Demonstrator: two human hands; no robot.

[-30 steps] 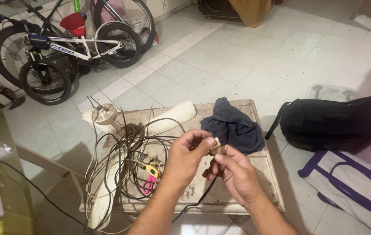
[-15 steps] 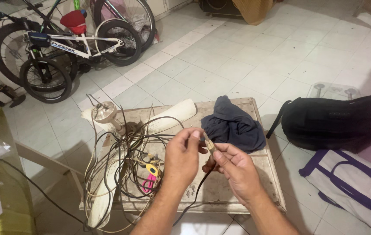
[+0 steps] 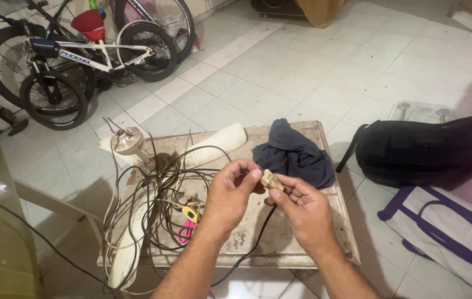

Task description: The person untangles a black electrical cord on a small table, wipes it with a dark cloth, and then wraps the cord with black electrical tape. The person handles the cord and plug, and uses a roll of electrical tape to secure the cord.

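we have the small beige plug (image 3: 271, 180) pinched between both hands above the counter (image 3: 333, 191): left hand (image 3: 233, 196) grasping one end, right hand (image 3: 302, 210) the other, its dark cord (image 3: 258, 230) hanging below. best we keep the grip near the joint and the cord slack. we count one plug, one dark cloth (image 3: 294, 152), one cable tangle (image 3: 153, 216), two bags, two bicycles.

Most of the small beige plug (image 3: 271, 179) behind fingertips (image 3: 253, 173) — bicycle (image 3: 70, 61) and tote bag (image 3: 446, 232) cropped at frame edges.
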